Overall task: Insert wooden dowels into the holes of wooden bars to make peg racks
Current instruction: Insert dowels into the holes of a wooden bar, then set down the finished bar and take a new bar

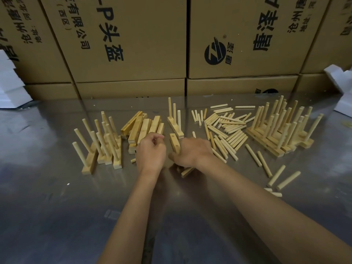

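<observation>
My right hand (192,153) grips a short wooden bar (174,142) with holes, its free end pointing away from me. A wooden end (187,171) pokes out under that palm. My left hand (150,152) hovers just left of it with fingers curled, and nothing shows in it. Bare bars (144,128) are piled right behind the left hand. One peg rack (175,121) with three upright dowels stands behind the held bar. Loose dowels (226,128) lie heaped to the right of my right hand.
Finished racks stand in a group on the left (101,147) and a larger group on the right (280,130). Stray dowels (276,174) lie at the near right on the steel table (57,197). Cardboard boxes (133,44) wall the back; white foam (11,86) sits at both sides.
</observation>
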